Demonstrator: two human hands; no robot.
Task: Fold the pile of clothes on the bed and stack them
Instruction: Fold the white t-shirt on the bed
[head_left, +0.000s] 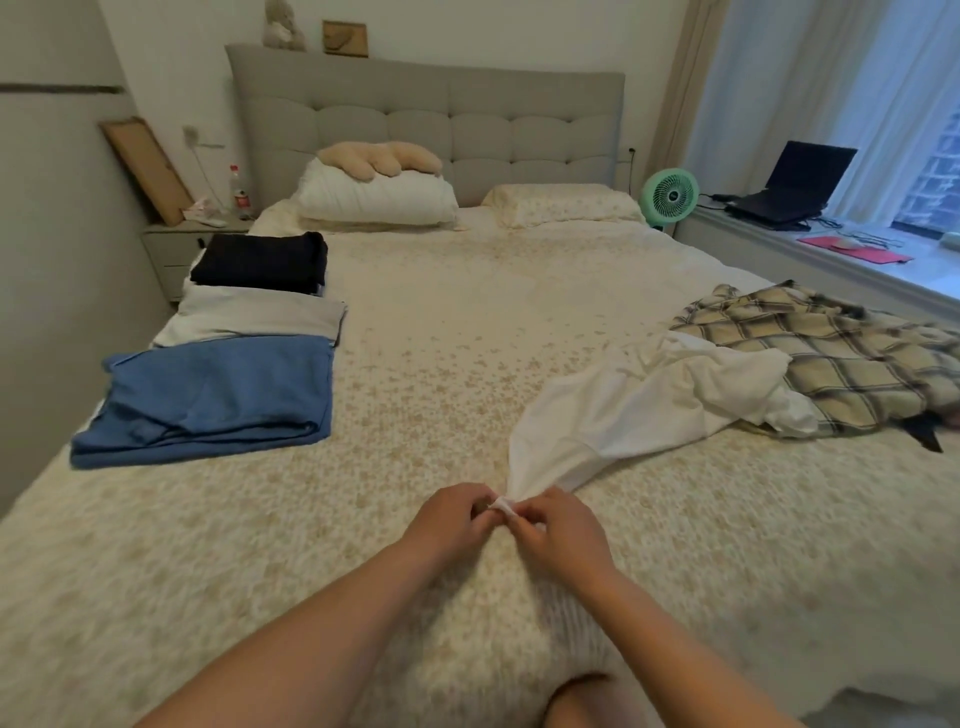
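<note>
On the bed (467, 322), three folded garments (228, 332) lie far left of the hands; both, left hand (457, 514) and right hand (558, 530), pinch the white garment (623, 405); the plaid shirt (831, 353) beyond awaits folding.

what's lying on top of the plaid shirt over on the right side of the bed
The white garment drapes over the plaid shirt's near edge, both hands pinching its end. Something dark pokes out underneath; the rest is covered.

matt speckled cloth bedspread (467, 322), smooth thin white garment (613, 410), padded fabric headboard (426, 109).
</note>
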